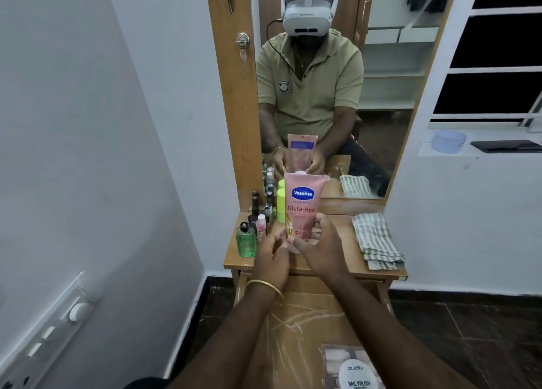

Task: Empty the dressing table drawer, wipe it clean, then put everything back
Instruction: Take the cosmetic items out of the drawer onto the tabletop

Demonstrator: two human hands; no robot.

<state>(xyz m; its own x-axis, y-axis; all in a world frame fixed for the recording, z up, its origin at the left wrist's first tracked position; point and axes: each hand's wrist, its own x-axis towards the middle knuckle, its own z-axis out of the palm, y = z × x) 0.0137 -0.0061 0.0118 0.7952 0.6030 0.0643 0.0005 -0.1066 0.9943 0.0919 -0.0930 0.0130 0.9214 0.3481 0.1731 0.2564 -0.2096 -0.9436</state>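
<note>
A pink Vaseline lotion tube (303, 207) stands cap-down over the dressing table top (337, 259). My right hand (322, 245) grips its lower part. My left hand (271, 256), with a gold bangle on the wrist, curls beside the tube's cap end and touches it. The open wooden drawer (305, 318) lies below my forearms; its bare bottom shows pale scratch marks. A round white nail polish remover box (357, 374) sits at the drawer's near right.
Several small bottles cluster at the table's left: a green bottle (245, 240), a small pink one (261, 226), dark nail polish bottles (255, 204), a yellow-green container (282, 205). A folded striped cloth (377, 240) lies at the right. The mirror (381, 95) stands behind.
</note>
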